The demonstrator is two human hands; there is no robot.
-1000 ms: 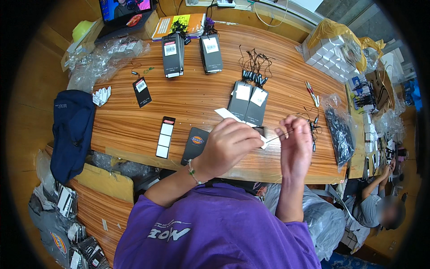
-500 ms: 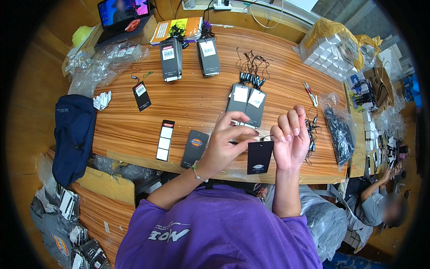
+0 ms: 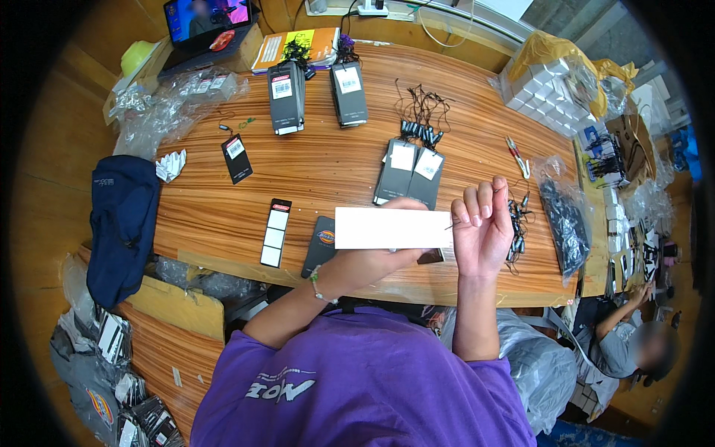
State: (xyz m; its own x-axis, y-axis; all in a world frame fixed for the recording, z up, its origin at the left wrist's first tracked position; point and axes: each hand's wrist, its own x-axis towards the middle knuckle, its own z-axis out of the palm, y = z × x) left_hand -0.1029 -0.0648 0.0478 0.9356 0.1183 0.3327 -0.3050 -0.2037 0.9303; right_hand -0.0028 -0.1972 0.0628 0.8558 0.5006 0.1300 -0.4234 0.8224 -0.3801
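My left hand (image 3: 372, 266) is closed on a long white card (image 3: 391, 228), held level above the table's front edge, its fingers partly hidden behind the card. Close by on the right, my right hand (image 3: 482, 238) is raised with fingers curled, pinching a thin black cord that meets the card's right end. Below that end peeks a corner of a dark hang tag (image 3: 432, 257); the rest of it is covered. Just beyond my hands lie two grey hang tag stacks (image 3: 408, 175) with corded ends. A grey tag (image 3: 319, 242) rests beside my left wrist.
A black strip with white labels (image 3: 275, 232) and a black tag (image 3: 237, 160) lie to the left. Farther back are tag stacks (image 3: 287, 100). To the right are red-handled cutters (image 3: 517, 155), a bagged black bundle (image 3: 562, 223) and a box of white cartons (image 3: 547, 97). Another person sits far right.
A white card has come into view in my left hand, covering most of the dark tag that hung between my hands. My right hand has stayed nearly still.
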